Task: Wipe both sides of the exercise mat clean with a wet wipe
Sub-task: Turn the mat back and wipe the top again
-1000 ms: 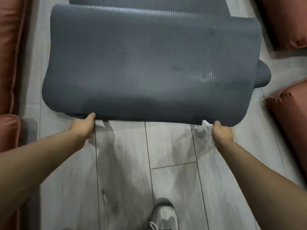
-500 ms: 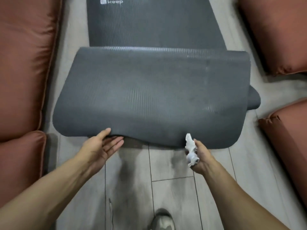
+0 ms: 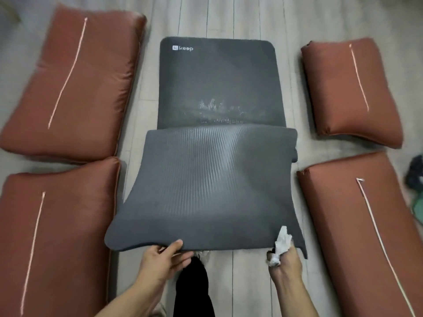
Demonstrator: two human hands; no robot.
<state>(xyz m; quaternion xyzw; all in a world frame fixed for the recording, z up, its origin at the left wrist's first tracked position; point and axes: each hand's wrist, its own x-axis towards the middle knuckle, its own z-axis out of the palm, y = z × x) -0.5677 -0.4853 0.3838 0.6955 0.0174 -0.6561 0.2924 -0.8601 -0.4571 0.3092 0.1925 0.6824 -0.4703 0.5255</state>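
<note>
Left hand [image 3: 163,257] pinches the near edge of the exercise mat [image 3: 206,191], thumb on top, fingers beneath | right hand [image 3: 285,259] grips the same edge – a crumpled wet wipe [image 3: 280,244] clutched in its fingers | mat folded back over itself on the wood floor [image 3: 229,17], near half raised | four rust-red cushions [image 3: 71,83] flank it.

Dark grey mat [image 3: 206,191], fine ribbing running across the folded-over part, a white "keep" logo [image 3: 182,48] in the far corner and pale streaks mid-mat. Crumpled white wipe [image 3: 282,244]. Four rust-brown cushions [image 3: 68,88], each with a thin pale stripe. Light grey wood-plank floor [image 3: 242,282]. Black trouser leg [image 3: 194,289].
</note>
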